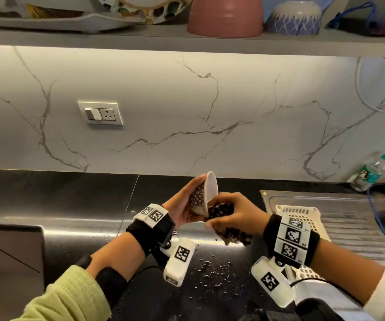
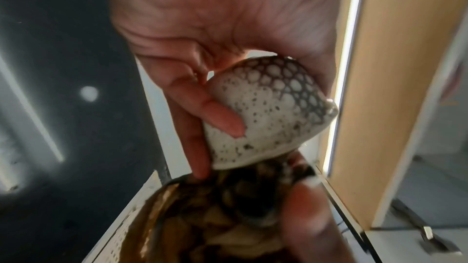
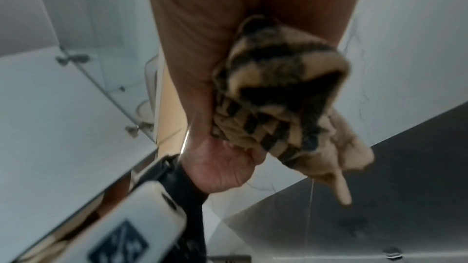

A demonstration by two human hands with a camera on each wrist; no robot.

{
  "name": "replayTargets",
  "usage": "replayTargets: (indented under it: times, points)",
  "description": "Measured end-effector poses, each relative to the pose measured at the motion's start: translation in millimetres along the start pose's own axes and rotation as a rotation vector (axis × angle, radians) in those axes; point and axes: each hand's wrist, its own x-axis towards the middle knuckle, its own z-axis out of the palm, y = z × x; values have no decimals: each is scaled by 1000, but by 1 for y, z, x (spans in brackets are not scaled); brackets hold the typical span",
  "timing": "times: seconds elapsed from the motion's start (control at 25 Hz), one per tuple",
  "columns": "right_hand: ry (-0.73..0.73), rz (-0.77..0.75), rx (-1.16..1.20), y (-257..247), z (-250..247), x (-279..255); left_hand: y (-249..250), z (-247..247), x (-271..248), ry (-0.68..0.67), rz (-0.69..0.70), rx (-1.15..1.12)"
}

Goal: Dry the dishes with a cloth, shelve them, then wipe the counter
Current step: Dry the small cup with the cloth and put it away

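A small white bowl (image 1: 204, 195) with a dark lattice pattern outside is tilted on its side above the black counter (image 1: 70, 205), mouth facing right. My left hand (image 1: 184, 205) grips it from the left, fingers curled round its patterned wall (image 2: 266, 111). My right hand (image 1: 235, 214) holds a bunched dark-and-cream patterned cloth (image 1: 221, 210) against the bowl's lower rim; its loose end (image 1: 235, 236) hangs below. In the right wrist view the cloth (image 3: 278, 97) bulges from my palm. Several dishes stand on the shelf (image 1: 163, 39) above.
Water drops (image 1: 212, 272) dot the counter near me. A cream perforated rack (image 1: 300, 216) lies on the steel drainboard (image 1: 349, 214) at right, with a water bottle (image 1: 370, 172) behind. On the shelf: a pink bowl (image 1: 226, 17), a blue patterned bowl (image 1: 295, 18), plates (image 1: 140, 8).
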Motion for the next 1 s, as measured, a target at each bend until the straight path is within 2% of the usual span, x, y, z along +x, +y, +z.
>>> replayTargets:
  times: [0.08, 0.16, 0.24, 0.32, 0.4, 0.48, 0.6, 0.76, 0.84, 0.92, 1.0]
  points:
    - [76, -3, 101, -8, -7, 5, 9, 14, -1, 68, 153, 113]
    - [48, -46, 77, -15, -14, 9, 18, 25, -2, 170, 290, 243]
    - [-4, -90, 98, -19, -23, 10, 24, 23, -4, 241, 362, 315]
    - [14, -106, 251, -21, -36, 8, 28, 13, -9, 203, 365, 227]
    - [44, -104, 509, -23, -49, 7, 34, 5, -17, 121, 291, 85]
    - [37, -79, 694, -27, -54, 9, 36, 3, -18, 110, 283, 100]
    - [22, 24, 665, -26, -47, 16, 44, 13, -24, 150, 390, 62]
    - [-26, 172, 563, -27, -36, 15, 55, 14, -38, 27, 483, -107]
    - [-94, 176, 627, -29, -37, 11, 59, 15, -47, 1, 515, -80]
    - [-180, 166, 791, -38, -38, 7, 64, 16, -59, -32, 554, -67]
    - [-208, 139, 846, -49, -37, 6, 68, 15, -67, -74, 577, -95]
